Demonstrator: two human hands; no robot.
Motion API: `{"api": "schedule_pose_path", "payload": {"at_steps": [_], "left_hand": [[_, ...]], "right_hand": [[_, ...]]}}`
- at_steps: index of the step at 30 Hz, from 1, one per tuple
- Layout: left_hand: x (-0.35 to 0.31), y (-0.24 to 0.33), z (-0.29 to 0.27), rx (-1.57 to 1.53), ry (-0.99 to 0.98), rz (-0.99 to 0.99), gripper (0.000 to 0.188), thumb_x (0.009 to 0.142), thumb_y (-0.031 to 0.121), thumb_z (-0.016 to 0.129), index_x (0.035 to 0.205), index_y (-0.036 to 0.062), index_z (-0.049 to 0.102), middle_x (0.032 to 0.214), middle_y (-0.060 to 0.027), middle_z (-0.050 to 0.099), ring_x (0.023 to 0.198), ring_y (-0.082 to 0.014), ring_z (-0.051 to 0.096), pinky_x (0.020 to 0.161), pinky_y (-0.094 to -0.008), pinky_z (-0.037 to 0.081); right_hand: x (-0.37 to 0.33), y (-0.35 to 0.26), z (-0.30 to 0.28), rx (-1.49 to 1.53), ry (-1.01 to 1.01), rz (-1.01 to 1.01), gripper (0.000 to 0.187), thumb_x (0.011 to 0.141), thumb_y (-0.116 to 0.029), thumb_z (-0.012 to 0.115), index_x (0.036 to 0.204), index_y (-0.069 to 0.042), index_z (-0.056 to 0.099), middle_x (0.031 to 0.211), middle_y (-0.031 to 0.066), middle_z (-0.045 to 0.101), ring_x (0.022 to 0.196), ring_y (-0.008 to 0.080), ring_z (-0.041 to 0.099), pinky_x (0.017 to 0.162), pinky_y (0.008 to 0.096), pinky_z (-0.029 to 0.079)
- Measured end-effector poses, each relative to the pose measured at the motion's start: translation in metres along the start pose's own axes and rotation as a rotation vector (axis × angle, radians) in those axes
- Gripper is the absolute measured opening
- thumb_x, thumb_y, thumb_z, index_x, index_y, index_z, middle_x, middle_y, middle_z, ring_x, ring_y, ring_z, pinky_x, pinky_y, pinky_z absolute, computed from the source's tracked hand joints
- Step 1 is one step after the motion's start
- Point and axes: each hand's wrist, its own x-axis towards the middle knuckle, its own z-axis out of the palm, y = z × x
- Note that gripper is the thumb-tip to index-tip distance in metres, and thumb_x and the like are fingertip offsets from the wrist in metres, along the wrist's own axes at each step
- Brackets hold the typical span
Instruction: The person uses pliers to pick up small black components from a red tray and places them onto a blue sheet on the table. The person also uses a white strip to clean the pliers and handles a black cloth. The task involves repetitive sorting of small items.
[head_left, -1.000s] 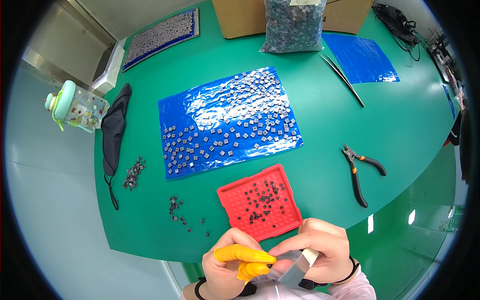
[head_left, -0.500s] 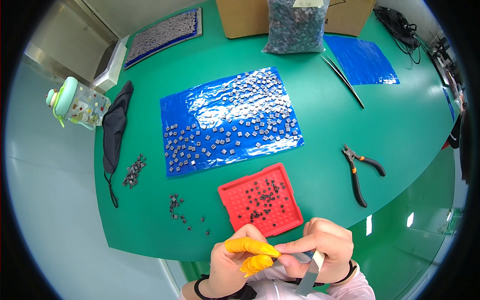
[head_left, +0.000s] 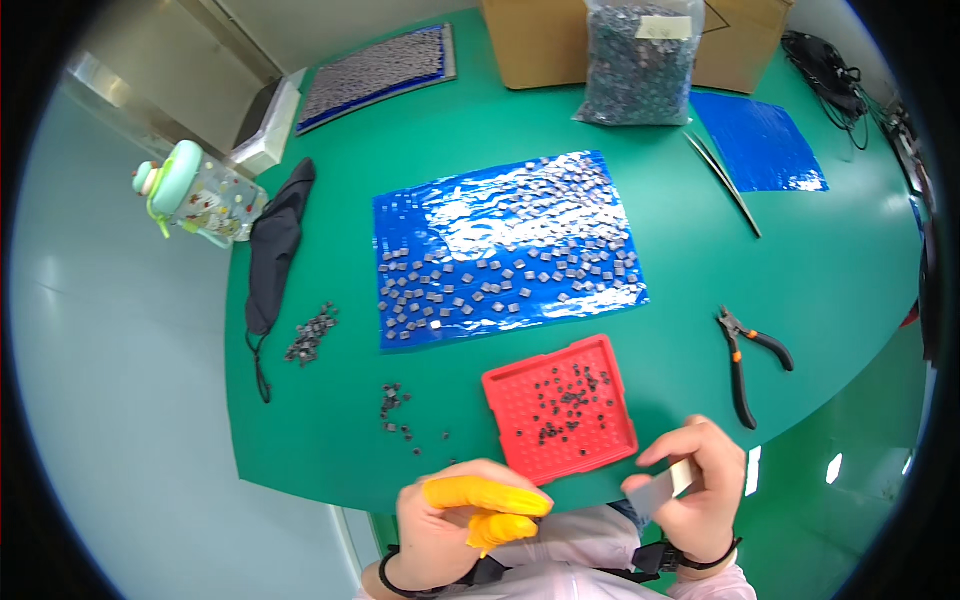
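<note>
My left hand (head_left: 430,530) wears yellow finger cots (head_left: 485,495) on its thumb and forefinger. Those fingertips are pinched together at the near edge of the table, with a small dark piece (head_left: 540,519) just showing between them. A gap separates it from my right hand (head_left: 705,490), whose curled fingers grip a flat metal blade (head_left: 655,495) with a cream-coloured part. Right beyond both hands lies a red dimpled tray (head_left: 515,445) with many small black pieces (head_left: 572,398) scattered on it.
Blue film (head_left: 450,310) bears many small grey square pieces. Loose dark pieces (head_left: 312,335) lie at left, beside a black pouch (head_left: 275,250) and a bottle (head_left: 205,195). Cutting pliers (head_left: 740,365) and tweezers (head_left: 725,185) lie right. A filled plastic bag (head_left: 640,75) stands before a cardboard box (head_left: 535,45).
My right hand has drawn away to the right from the left fingertips, carrying the blade, which is turned differently. My left hand stays pinched. The whole view has shifted.
</note>
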Motion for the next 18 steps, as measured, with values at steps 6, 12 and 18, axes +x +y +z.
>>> {"api": "schedule_pose_path", "payload": {"at_steps": [6, 12, 18], "left_hand": [[0.001, 0.050, -0.028, 0.549, 0.337, 0.073, 0.015, 0.074, -0.008, 0.072, 0.088, -0.0083, 0.068, 0.085, -0.0155, 0.069, 0.078, -0.0179, 0.067, 0.071, -0.0262, 0.055], [0.037, 0.075, -0.058, 1.316, 0.257, 0.171, 0.042, 0.073, -0.007, 0.070, 0.113, 0.0008, 0.061, 0.086, -0.0079, 0.072, 0.066, -0.0083, 0.062, 0.064, -0.0210, 0.051], [0.081, 0.104, -0.061, 1.283, 0.228, 0.014, 0.046, 0.077, -0.001, 0.068, 0.122, 0.0034, 0.058, 0.086, -0.0046, 0.072, 0.062, -0.0034, 0.056, 0.059, -0.0191, 0.046]], "right_hand": [[0.003, 0.014, -0.004, -0.333, 0.094, 0.077, 0.037, 0.066, 0.004, 0.070, 0.099, -0.002, 0.054, 0.088, 0.0083, 0.054, 0.076, 0.0211, 0.052, 0.070, 0.0302, 0.042], [-0.001, 0.022, -0.009, -0.452, 0.166, 0.029, 0.033, 0.071, 0.004, 0.066, 0.101, -0.001, 0.053, 0.091, 0.0087, 0.053, 0.077, 0.0210, 0.050, 0.070, 0.0303, 0.042], [-0.002, 0.029, -0.009, -0.427, 0.186, -0.003, 0.032, 0.071, 0.003, 0.065, 0.101, -0.001, 0.054, 0.089, 0.0088, 0.052, 0.078, 0.0228, 0.051, 0.070, 0.0315, 0.042]]}}
